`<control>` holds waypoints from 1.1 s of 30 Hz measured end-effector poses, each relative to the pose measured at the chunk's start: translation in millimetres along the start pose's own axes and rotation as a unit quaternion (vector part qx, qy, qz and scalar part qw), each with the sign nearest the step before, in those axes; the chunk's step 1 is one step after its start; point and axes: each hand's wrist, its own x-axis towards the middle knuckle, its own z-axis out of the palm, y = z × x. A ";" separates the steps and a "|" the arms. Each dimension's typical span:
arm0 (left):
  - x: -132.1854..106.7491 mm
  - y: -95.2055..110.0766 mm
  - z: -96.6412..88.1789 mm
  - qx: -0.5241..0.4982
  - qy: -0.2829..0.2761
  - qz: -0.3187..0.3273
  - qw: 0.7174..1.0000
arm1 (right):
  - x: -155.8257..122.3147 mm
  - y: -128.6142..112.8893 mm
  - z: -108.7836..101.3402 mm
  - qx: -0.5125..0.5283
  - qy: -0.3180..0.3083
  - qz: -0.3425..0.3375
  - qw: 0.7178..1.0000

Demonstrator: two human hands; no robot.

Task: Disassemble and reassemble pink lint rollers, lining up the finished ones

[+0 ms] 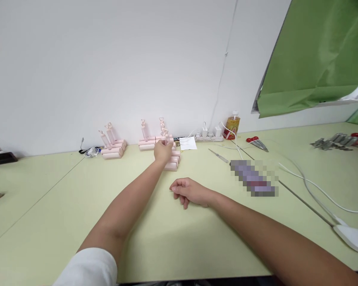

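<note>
My left hand (163, 151) reaches to the back of the table, its fingers closed around an upright pale pink cylinder (167, 138) that is partly hidden by the hand. Right beside that hand lies a group of pink cylinders (173, 163), set side by side. Behind it, more pink pieces (147, 143) lie against the wall, some with slim uprights on top. My right hand (191, 192) hovers or rests low over the table, nearer to me; its fingers are loosely bent and apart, with nothing seen in them.
Another pink group (112, 150) stands left, near a coiled white cable (92, 152). Along the wall are a white paper (188, 143), a power strip (210, 138) and a drink bottle (232, 125). Red-handled pliers (257, 143), a thin tool (218, 155), metal parts (334, 142) and cables lie right.
</note>
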 end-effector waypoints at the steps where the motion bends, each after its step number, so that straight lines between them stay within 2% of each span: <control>1: -1.2 0.2 -0.3 -0.004 -0.003 0.000 1.000 | 0.4 0.6 0.0 -0.001 0.000 -0.001 1.000; 7: -14.6 -4.5 -13.9 -0.018 -0.018 0.001 1.000 | 1.9 1.5 0.1 -0.003 0.000 0.002 1.000; 11: -19.0 -7.2 -23.4 -0.025 -0.075 0.016 0.997 | 1.6 0.1 0.5 -0.005 0.002 0.000 1.000; 15: -10.9 -6.7 -29.4 -0.011 -0.140 0.009 0.990 | 1.2 -1.0 1.1 -0.003 0.004 0.003 1.000; 18: -4.1 -6.4 -32.6 0.012 -0.169 0.003 0.986 | 0.9 -0.8 1.1 -0.003 0.003 0.002 1.000; 33: -19.6 1.7 -35.4 0.126 -0.153 0.052 0.979 | 2.4 2.0 0.5 -0.003 0.002 0.000 1.000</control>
